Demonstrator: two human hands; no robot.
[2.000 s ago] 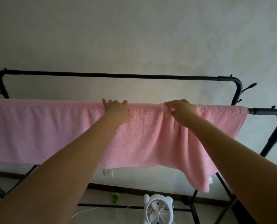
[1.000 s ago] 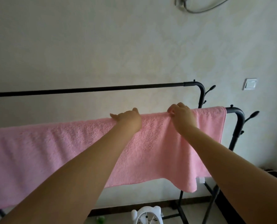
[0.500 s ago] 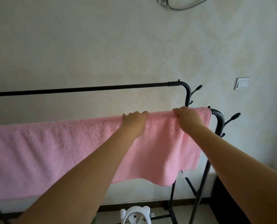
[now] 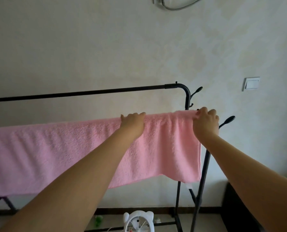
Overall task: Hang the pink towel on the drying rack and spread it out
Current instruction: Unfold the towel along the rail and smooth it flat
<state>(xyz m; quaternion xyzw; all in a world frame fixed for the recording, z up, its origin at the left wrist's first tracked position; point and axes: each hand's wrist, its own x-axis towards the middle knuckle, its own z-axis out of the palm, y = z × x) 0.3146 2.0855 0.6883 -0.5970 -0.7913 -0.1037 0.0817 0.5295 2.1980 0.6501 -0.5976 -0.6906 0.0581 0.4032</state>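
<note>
A person's right hand (image 4: 205,124) closes its grip on the bunched top corner of the pink towel (image 4: 55,151), while the left hand (image 4: 133,125) curls over the fold, pressing it onto the near rail of the black drying rack (image 4: 186,94) by a pale wall.

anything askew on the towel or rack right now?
Yes: the pink towel is bunched into folds at its right end under the right hand, and its bottom hem dips lower at that corner. The drying rack looks fine.
</note>
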